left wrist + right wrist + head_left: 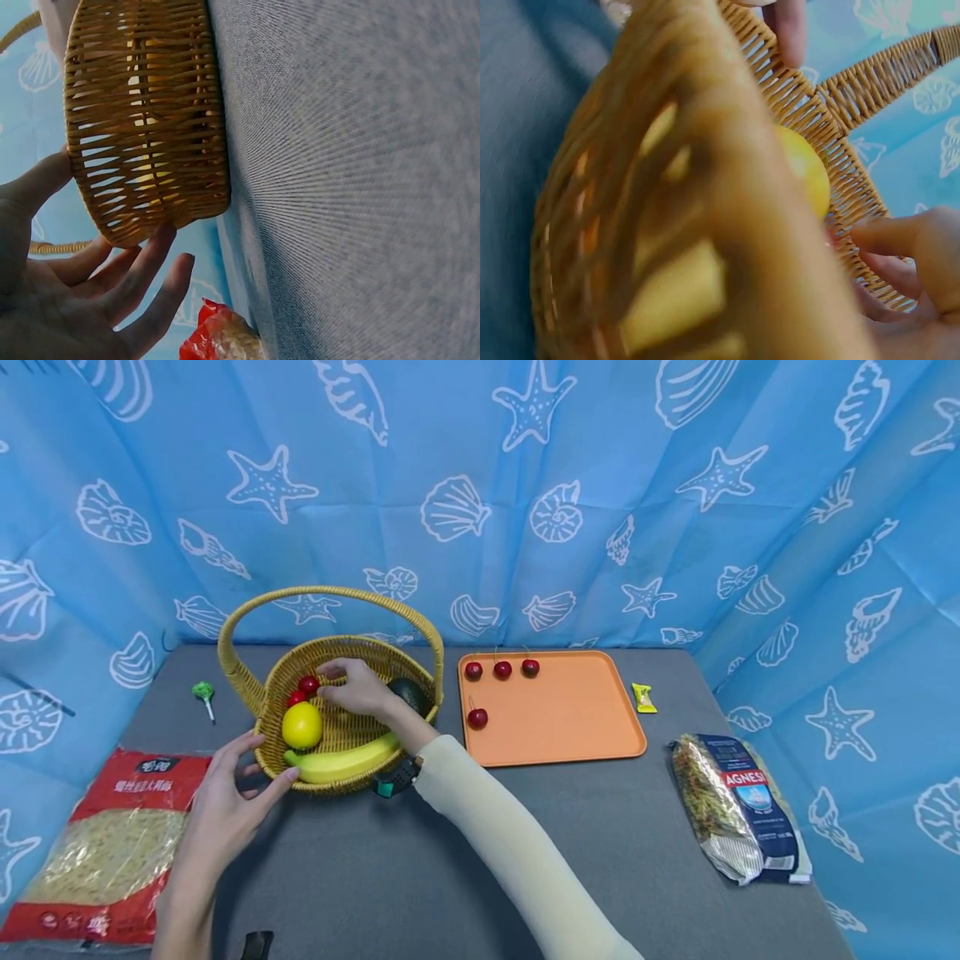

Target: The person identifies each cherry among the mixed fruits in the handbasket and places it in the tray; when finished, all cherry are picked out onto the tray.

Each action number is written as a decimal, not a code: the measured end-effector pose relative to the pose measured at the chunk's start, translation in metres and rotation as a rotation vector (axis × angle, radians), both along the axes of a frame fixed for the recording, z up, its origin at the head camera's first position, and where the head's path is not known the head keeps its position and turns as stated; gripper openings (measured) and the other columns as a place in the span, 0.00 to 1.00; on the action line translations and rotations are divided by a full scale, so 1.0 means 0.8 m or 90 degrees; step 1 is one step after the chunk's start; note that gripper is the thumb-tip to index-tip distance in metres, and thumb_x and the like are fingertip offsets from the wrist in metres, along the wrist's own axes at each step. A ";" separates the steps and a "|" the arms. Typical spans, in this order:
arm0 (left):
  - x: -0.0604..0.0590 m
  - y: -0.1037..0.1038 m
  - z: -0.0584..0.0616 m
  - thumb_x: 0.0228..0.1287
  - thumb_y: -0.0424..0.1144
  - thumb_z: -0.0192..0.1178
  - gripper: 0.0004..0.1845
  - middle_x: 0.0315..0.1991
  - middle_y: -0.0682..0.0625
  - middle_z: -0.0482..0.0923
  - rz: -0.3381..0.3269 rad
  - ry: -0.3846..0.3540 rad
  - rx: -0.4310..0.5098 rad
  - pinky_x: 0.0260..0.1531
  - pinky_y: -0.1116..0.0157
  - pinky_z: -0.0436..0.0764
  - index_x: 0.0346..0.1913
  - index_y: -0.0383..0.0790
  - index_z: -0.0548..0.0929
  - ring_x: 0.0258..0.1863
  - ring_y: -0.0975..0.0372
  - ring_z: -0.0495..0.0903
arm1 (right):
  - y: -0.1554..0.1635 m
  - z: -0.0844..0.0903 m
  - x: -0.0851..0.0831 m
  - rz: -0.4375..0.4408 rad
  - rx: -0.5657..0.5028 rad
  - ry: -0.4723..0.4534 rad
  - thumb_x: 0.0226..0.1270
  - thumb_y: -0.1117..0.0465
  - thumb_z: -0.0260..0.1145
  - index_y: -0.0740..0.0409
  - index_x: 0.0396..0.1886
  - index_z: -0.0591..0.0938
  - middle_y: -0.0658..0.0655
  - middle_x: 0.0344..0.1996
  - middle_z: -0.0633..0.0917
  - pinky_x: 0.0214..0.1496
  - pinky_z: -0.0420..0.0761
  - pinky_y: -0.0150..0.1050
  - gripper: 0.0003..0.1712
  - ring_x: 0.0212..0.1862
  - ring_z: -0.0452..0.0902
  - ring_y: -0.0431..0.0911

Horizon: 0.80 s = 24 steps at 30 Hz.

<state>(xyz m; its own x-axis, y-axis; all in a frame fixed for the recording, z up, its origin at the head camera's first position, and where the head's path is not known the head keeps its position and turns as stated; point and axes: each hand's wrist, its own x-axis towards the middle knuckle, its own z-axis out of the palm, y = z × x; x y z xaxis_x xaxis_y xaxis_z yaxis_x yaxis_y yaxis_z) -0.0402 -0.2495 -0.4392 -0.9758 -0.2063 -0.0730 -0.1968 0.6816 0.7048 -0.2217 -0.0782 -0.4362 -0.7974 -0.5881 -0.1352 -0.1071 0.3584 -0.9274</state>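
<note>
Cream sleeve [517, 843], left hand [228, 793] gripping rounded wicker basket [150, 124]

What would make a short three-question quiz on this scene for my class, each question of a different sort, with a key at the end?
1. Count: how many cherries lie on the tray?
2. True or false: the right hand is in the basket.
3. Choose: which of these lies inside the basket?
A) Lollipop
B) Banana
C) Candy

Key:
1. Four: three along the far edge, one nearer.
2. True; the left hand touches the basket's side.
3. B
</note>
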 end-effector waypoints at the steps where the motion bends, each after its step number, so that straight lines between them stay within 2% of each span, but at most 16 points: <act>1: 0.000 0.000 0.000 0.75 0.59 0.68 0.48 0.83 0.27 0.57 0.000 0.001 0.001 0.57 0.36 0.88 0.83 0.33 0.62 0.66 0.32 0.78 | -0.003 -0.001 0.000 -0.008 -0.012 -0.023 0.84 0.64 0.61 0.63 0.76 0.76 0.67 0.75 0.77 0.68 0.88 0.46 0.25 0.66 0.85 0.59; 3: 0.000 -0.001 -0.001 0.75 0.59 0.68 0.48 0.83 0.27 0.57 0.000 0.003 0.001 0.57 0.36 0.88 0.83 0.33 0.62 0.66 0.32 0.79 | -0.009 -0.002 0.002 -0.024 -0.045 -0.072 0.84 0.65 0.60 0.64 0.77 0.75 0.68 0.76 0.76 0.68 0.88 0.49 0.26 0.65 0.86 0.61; 5: 0.000 -0.001 -0.001 0.74 0.59 0.68 0.48 0.83 0.27 0.57 0.001 0.003 0.001 0.58 0.36 0.88 0.83 0.33 0.61 0.66 0.32 0.79 | -0.015 -0.002 0.004 -0.029 -0.052 -0.094 0.85 0.65 0.60 0.63 0.78 0.74 0.67 0.76 0.76 0.69 0.87 0.48 0.27 0.64 0.86 0.58; 7: 0.000 0.000 -0.001 0.74 0.59 0.68 0.48 0.83 0.27 0.57 0.002 0.007 0.000 0.58 0.36 0.88 0.83 0.33 0.62 0.66 0.32 0.79 | -0.022 -0.001 0.007 -0.034 -0.060 -0.112 0.84 0.64 0.60 0.62 0.79 0.74 0.67 0.74 0.78 0.66 0.88 0.47 0.27 0.59 0.86 0.54; 11: 0.000 0.001 -0.001 0.75 0.58 0.69 0.47 0.82 0.27 0.58 0.002 0.019 -0.004 0.57 0.35 0.88 0.83 0.33 0.62 0.65 0.32 0.79 | -0.034 -0.001 0.012 -0.057 -0.050 -0.110 0.83 0.62 0.62 0.60 0.80 0.73 0.67 0.66 0.82 0.52 0.84 0.37 0.29 0.48 0.79 0.44; 14: 0.000 0.003 0.000 0.75 0.56 0.69 0.46 0.82 0.28 0.59 0.002 0.023 -0.008 0.57 0.36 0.88 0.82 0.33 0.63 0.65 0.33 0.80 | -0.040 -0.003 0.015 -0.087 -0.054 -0.110 0.83 0.62 0.62 0.59 0.80 0.72 0.66 0.68 0.81 0.48 0.80 0.34 0.30 0.49 0.78 0.43; 16: 0.000 0.003 0.000 0.75 0.56 0.69 0.46 0.82 0.28 0.59 0.002 0.021 -0.007 0.58 0.36 0.88 0.83 0.33 0.62 0.65 0.32 0.79 | -0.043 -0.005 0.015 -0.100 -0.062 -0.116 0.84 0.63 0.61 0.59 0.81 0.72 0.66 0.72 0.80 0.51 0.82 0.36 0.30 0.52 0.79 0.46; 19: 0.000 0.002 -0.001 0.75 0.56 0.69 0.47 0.83 0.27 0.58 -0.001 0.017 -0.005 0.58 0.36 0.88 0.83 0.33 0.62 0.66 0.32 0.79 | -0.046 -0.007 0.015 -0.109 -0.060 -0.121 0.84 0.63 0.61 0.58 0.81 0.72 0.63 0.76 0.78 0.62 0.85 0.40 0.30 0.61 0.80 0.48; 22: 0.000 0.000 -0.001 0.75 0.56 0.69 0.47 0.83 0.27 0.57 -0.006 0.018 0.006 0.57 0.37 0.89 0.83 0.33 0.62 0.66 0.31 0.79 | -0.049 -0.008 0.015 -0.118 -0.054 -0.118 0.83 0.63 0.62 0.58 0.81 0.73 0.62 0.76 0.78 0.70 0.85 0.42 0.30 0.66 0.80 0.48; 24: 0.001 -0.001 -0.001 0.75 0.56 0.68 0.47 0.83 0.27 0.57 -0.009 0.021 0.006 0.56 0.38 0.90 0.83 0.33 0.62 0.66 0.31 0.79 | -0.050 -0.008 0.015 -0.134 -0.059 -0.112 0.82 0.65 0.63 0.60 0.78 0.75 0.62 0.73 0.81 0.70 0.85 0.43 0.28 0.66 0.80 0.49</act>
